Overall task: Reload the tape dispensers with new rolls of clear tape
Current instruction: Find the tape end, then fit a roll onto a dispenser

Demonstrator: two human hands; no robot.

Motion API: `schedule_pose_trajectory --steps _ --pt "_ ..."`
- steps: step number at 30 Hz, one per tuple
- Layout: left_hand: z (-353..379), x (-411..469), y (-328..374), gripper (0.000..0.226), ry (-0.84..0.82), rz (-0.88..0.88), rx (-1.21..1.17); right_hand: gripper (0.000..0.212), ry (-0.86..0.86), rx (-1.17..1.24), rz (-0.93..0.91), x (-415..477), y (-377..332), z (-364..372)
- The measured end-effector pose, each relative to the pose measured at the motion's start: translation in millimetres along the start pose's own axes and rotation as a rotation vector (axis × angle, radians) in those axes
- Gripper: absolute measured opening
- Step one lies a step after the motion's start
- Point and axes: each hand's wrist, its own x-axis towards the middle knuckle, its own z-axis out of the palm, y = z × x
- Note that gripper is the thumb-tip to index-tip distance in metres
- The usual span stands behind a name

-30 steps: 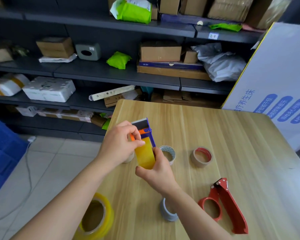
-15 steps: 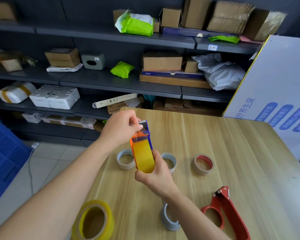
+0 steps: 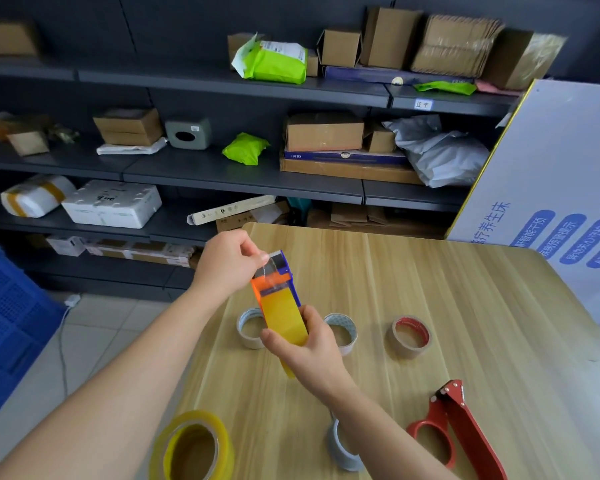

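Your left hand (image 3: pixel 227 263) has lifted off the front of the dispenser (image 3: pixel 280 271), which it covered 1 second ago. It now sits just upper left of the dispenser, thumb and forefinger pinched together on the free end of the clear tape (image 3: pixel 270 276). A glossy strip runs from that pinch down across the orange mouth. By the look of it the leader is being drawn out toward the blade end, so this reload seems close to done.

Your right hand (image 3: pixel 305 344) grips the dispenser from below, fingers curled round the yellow-tinted roll (image 3: pixel 283 317). It holds the dispenser in the middle of the frame, raised off the table (image 3: pixel 465 306).

That hand hides the lower body, so you cannot tell whether the roll is fully seated. Whether the strip passes under a roller is too small to make out. At lower right the red dispenser (image 3: pixel 465 431) is cut off by the frame edge and looks unloaded. Your right forearm partly covers the grey roll (image 3: pixel 343 452).
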Motion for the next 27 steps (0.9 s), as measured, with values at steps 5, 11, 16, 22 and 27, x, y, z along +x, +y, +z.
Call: schedule_pose_trajectory --steps 5,11,16,22,27 --pt "-5 3 7 0.018 0.005 0.075 0.089 0.056 -0.039 -0.024 -0.012 2 -3 4" --pt "-6 7 7 0.016 0.024 0.06 0.166 0.037 -0.071 0.07 0.024 5 -12 -3" --pt "-4 10 7 0.012 0.063 -0.023 0.171 0.037 -0.076 0.077 0.037 4 -12 2" --pt "-6 8 -3 0.014 0.092 -0.065 0.124 0.039 -0.095 0.047 0.064 6 -10 5" --pt "-6 6 -6 0.019 0.086 0.031 0.132 0.039 -0.162 -0.008 0.079 8 -12 5"
